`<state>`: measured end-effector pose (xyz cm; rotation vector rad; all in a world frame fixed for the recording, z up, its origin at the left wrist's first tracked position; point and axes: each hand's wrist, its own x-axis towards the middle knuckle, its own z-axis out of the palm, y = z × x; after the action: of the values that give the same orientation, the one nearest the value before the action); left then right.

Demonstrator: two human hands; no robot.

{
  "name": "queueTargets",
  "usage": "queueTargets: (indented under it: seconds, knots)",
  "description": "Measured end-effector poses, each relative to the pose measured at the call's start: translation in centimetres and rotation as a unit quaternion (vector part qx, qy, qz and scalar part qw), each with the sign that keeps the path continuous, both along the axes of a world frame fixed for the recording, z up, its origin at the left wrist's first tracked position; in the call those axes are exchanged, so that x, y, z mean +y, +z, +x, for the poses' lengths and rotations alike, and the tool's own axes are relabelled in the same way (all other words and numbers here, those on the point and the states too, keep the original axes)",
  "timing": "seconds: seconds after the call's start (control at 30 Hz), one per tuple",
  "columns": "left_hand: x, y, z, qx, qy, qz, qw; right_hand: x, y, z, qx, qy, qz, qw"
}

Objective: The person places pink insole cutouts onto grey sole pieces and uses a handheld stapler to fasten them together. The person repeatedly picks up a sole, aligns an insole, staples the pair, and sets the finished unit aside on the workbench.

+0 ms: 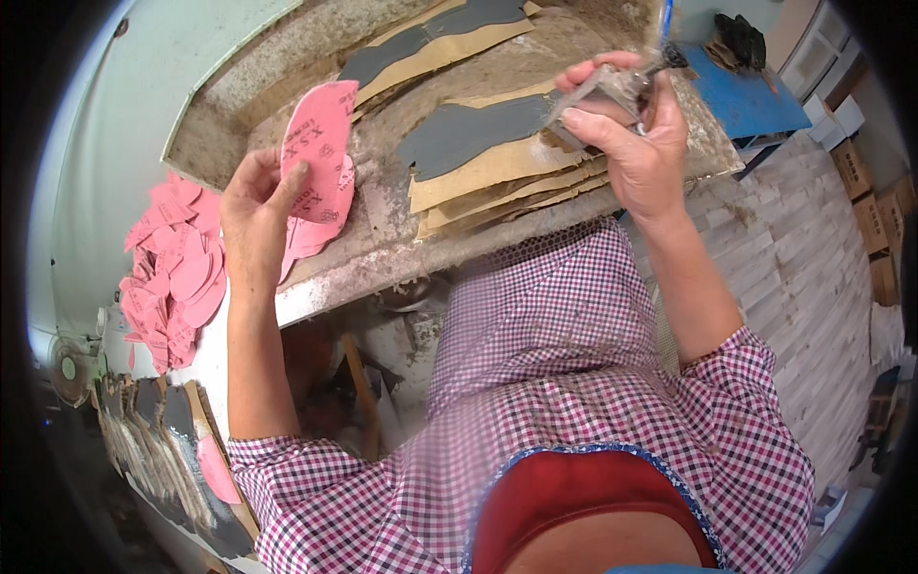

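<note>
My left hand (260, 196) pinches a pink printed insole-shaped piece (320, 129) upright over the left end of the work surface. Just beneath it lie more pink pieces (330, 215), partly covered by the held one. My right hand (639, 134) is closed round a greyish, grimy tool that looks like a spray gun (617, 91), with a dark end pointing right and a blue hose (666, 21) close by. The fingers hide much of its shape. Below and left of it, a dark grey cut piece (478, 134) rests on a stack of brown paper sheets (516, 196).
A raised rim (225, 91) borders the dirty tray-like table. Farther back sits another grey piece on brown paper (435, 43). Pink pieces (172, 277) are heaped at left, above dark panels (172, 459). A blue table (741, 96) and cardboard boxes (865, 215) stand right.
</note>
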<state>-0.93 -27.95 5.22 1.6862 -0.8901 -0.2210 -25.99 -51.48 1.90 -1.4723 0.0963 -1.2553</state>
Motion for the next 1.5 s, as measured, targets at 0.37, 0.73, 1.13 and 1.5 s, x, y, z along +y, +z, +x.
queueTargets:
  seconds: [0.37, 0.73, 1.13, 1.5]
  knots:
    - [-8.7, 3.6, -4.0, -0.045, -0.16, 0.115, 0.979, -6.1, -1.1, -5.6, -0.13, -0.019, 0.139, 0.981]
    - [-20.9, 0.3, -8.4, -0.028, -0.376, 0.222, 0.899, -10.6, -8.0, -10.0, -0.224, 0.058, 0.36, 0.904]
    - [-20.6, -2.0, -8.8, -0.062, -0.329, 0.261, 0.905, -10.9, -8.8, -10.3, -0.228, 0.055, 0.388, 0.891]
    - [-18.8, -2.0, -13.3, -0.563, -0.068, 0.223, 0.792, -10.5, -9.0, -10.5, -0.204, 0.039, 0.385, 0.899]
